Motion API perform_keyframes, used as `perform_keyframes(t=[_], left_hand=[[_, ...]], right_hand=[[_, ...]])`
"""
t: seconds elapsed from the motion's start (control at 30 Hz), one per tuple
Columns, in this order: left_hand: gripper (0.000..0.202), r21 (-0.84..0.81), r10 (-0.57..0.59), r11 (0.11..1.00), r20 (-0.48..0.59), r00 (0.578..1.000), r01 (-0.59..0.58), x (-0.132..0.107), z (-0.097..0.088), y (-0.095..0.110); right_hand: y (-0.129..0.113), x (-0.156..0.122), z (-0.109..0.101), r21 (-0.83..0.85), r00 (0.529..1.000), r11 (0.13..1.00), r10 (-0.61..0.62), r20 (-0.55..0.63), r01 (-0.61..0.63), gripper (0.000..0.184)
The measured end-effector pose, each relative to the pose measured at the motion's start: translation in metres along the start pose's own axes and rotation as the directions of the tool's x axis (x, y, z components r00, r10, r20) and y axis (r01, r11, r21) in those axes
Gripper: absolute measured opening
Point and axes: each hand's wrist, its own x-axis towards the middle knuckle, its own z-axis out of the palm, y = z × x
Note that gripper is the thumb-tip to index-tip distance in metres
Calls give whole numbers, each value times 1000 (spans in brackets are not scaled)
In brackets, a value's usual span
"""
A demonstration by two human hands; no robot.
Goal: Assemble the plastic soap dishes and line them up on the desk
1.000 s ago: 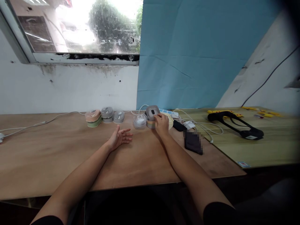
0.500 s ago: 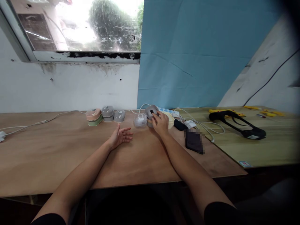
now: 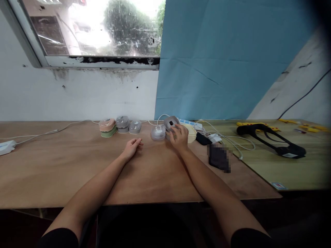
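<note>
My right hand (image 3: 180, 137) is at the right front of a stack of grey lidded boxes (image 3: 171, 121). Its fingers are bent but spread apart, and the fingertips overlap the stack's near side; whether they touch it I cannot tell. Just left of that stack is a clear plastic container (image 3: 158, 132). Cream-coloured stacked pieces (image 3: 191, 133) show behind my right hand. My left hand (image 3: 132, 149) rests on the tabletop with fingers loosely curled in and nothing visible in them. Beyond it are a small grey box (image 3: 134, 127), a two-high grey stack (image 3: 122, 124) and a pink-on-green stack (image 3: 107, 127).
A power strip (image 3: 190, 123) with white cables lies behind the cream pieces. To the right are a blurred-out dark object (image 3: 219, 158), a black strap-like frame (image 3: 274, 141) and yellow pieces (image 3: 258, 126). A white plug block (image 3: 7, 147) sits far left on the brown table (image 3: 64, 165).
My left hand has gone from palm-up with outstretched fingers to loosely curled. My right hand's fingers have drawn back slightly from the grey box's lid. The view has shifted a little.
</note>
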Motion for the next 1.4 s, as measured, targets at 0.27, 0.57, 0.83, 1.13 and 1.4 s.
perform_keyframes(t=[0.27, 0.57, 0.83, 1.13, 1.4], left_hand=[[26, 560, 366, 778, -34, 930, -285, 20, -9, -5], [74, 921, 397, 276, 152, 905, -276, 75, -10, -10], [64, 913, 422, 347, 52, 905, -214, 65, -6, -7], [67, 826, 322, 560, -141, 936, -68, 43, -13, 2], [66, 587, 267, 714, 276, 923, -382, 12, -38, 9]], right_hand=[[-62, -13, 12, 367, 894, 881, -393, 216, 299, 23], [-86, -22, 14, 431, 699, 843, -519, 491, 323, 23], [-80, -18, 9, 343, 725, 899, -427, 540, 273, 21], [-77, -21, 14, 376, 744, 900, -404, 533, 220, 23], [-73, -12, 8, 439, 887, 894, -277, 370, 96, 40]])
